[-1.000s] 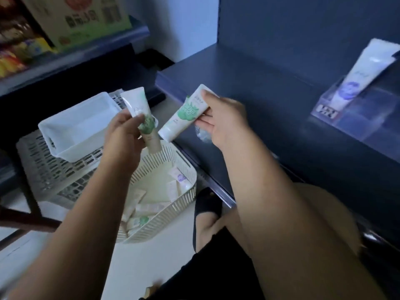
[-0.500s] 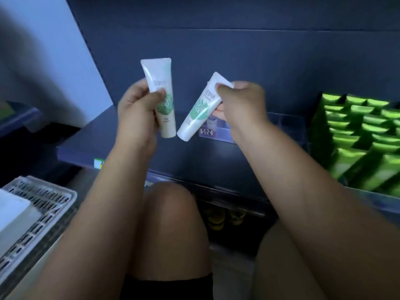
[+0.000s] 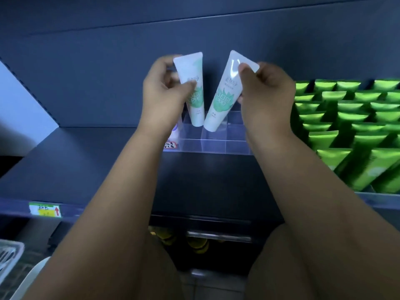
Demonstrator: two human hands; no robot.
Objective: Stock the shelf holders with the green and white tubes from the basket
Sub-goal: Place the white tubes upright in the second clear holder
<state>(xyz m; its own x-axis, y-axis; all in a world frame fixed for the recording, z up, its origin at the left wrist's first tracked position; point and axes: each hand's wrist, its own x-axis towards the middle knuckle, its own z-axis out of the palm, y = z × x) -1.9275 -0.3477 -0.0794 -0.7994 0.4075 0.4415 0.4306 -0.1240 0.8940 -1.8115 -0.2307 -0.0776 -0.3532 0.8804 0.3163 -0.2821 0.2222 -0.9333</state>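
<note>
My left hand (image 3: 164, 92) pinches one green and white tube (image 3: 191, 83) near its middle, cap end down. My right hand (image 3: 263, 94) grips a second green and white tube (image 3: 225, 94) by its upper flat end, tilted so the two cap ends nearly meet. Both tubes hang just above the back cells of a clear plastic shelf holder (image 3: 214, 144) on the dark blue shelf (image 3: 86, 165). The cells that show hold nothing. The basket is out of view.
Rows of bright green tubes (image 3: 355, 131) fill a holder to the right. A price label (image 3: 45, 209) sits on the shelf's front edge at left. A white crate corner (image 3: 9, 256) shows at bottom left. My knees are below the shelf.
My view swung from the basket to the shelf and both hands rose and reached forward. The tubes now hang over the clear holder, with the right tube more upright.
</note>
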